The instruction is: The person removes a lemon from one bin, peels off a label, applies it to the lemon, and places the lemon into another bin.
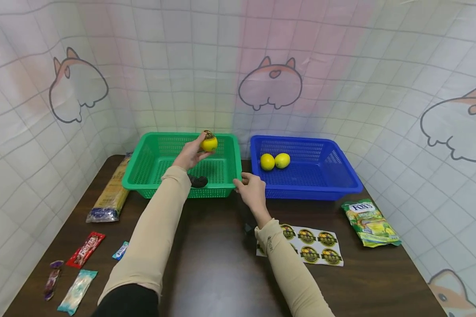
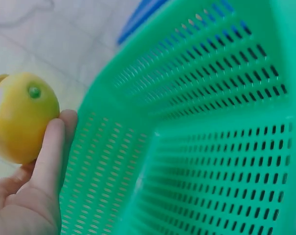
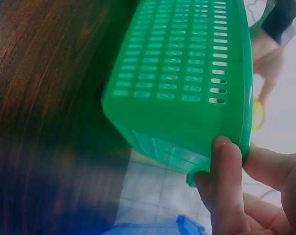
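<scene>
A yellow lemon (image 1: 209,144) with a dark round sticker on its top is held in my left hand (image 1: 189,155), above the green basket (image 1: 238,176). In the left wrist view the fingers support the lemon (image 2: 25,117) from one side and below, its green-tipped end showing. My right hand (image 1: 251,191) grips the rim of the green basket at its near right corner. The right wrist view shows thumb and fingers (image 3: 228,171) pinching the basket's edge (image 3: 245,98). Two more lemons (image 1: 275,161) lie together in the blue basket (image 1: 309,192) to the right.
A sheet of round stickers (image 1: 309,246) lies partly under my right forearm. A green candy bag (image 1: 369,222) is at the right. At the left are a long yellow packet (image 1: 111,189), a red wrapper (image 1: 85,249), and several small wrapped snacks (image 1: 78,290). Cloth walls enclose the table.
</scene>
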The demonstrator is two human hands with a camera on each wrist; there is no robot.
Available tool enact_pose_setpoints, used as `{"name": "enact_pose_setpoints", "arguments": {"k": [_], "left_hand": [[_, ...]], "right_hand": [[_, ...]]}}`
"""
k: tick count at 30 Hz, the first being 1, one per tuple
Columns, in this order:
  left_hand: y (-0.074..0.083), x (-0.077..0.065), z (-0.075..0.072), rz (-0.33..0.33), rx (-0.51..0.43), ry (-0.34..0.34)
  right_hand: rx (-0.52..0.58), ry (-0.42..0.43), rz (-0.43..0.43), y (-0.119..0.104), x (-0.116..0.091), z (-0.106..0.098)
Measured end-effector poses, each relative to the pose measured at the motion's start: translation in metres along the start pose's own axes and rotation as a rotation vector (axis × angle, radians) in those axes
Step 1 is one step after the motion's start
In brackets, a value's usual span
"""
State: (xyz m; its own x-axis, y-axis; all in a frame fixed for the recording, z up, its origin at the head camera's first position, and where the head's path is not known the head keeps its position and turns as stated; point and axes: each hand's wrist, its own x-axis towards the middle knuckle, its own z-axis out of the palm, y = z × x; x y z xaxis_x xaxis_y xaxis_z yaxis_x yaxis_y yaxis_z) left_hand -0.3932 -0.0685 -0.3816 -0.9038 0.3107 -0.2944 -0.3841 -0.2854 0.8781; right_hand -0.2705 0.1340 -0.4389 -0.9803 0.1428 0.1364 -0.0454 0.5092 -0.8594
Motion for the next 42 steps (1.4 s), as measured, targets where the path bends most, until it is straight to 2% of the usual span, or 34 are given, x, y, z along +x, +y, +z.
{"name": "enact_pose_setpoints", "arguments": {"k": [2, 5, 11, 13, 19, 22, 25, 29, 33, 38, 42], "left_hand": [[-0.002, 0.004, -0.003, -0.024, -0.02, 0.032], [-0.009, 0.014, -0.008, -0.06, 0.01, 0.078], [-0.032, 0.037, -0.024, -0.125, 0.234, 0.21], [-0.041, 0.044, -0.026, -0.137, 0.307, 0.231], [-0.053, 0.054, -0.03, -0.202, 0.46, 0.207], [-0.051, 0.053, -0.028, -0.234, 0.475, 0.192], [-0.048, 0.05, -0.023, -0.254, 0.471, 0.148], [-0.045, 0.051, -0.019, -0.245, 0.475, 0.085], [-0.039, 0.055, -0.017, -0.24, 0.48, 0.067], [-0.036, 0.049, -0.011, -0.253, 0.511, 0.026], [-0.026, 0.043, -0.012, -0.221, 0.618, -0.023]], "right_hand": [[0.0, -0.004, 0.001, 0.0, -0.001, 0.002], [0.002, 0.001, 0.004, 0.0, -0.004, 0.004], [0.027, -0.012, 0.031, 0.003, -0.01, 0.006], [0.04, -0.011, 0.029, 0.002, -0.01, 0.007], [0.042, -0.013, 0.016, 0.001, -0.01, 0.005], [0.045, -0.02, 0.016, 0.0, -0.008, 0.004], [0.047, -0.019, 0.016, 0.001, -0.006, 0.003], [0.038, -0.007, 0.015, 0.001, -0.003, 0.001], [0.03, -0.008, 0.02, 0.0, 0.001, -0.001], [0.019, -0.015, 0.035, 0.002, -0.002, -0.004], [-0.008, -0.042, 0.011, 0.003, -0.004, -0.006]]}}
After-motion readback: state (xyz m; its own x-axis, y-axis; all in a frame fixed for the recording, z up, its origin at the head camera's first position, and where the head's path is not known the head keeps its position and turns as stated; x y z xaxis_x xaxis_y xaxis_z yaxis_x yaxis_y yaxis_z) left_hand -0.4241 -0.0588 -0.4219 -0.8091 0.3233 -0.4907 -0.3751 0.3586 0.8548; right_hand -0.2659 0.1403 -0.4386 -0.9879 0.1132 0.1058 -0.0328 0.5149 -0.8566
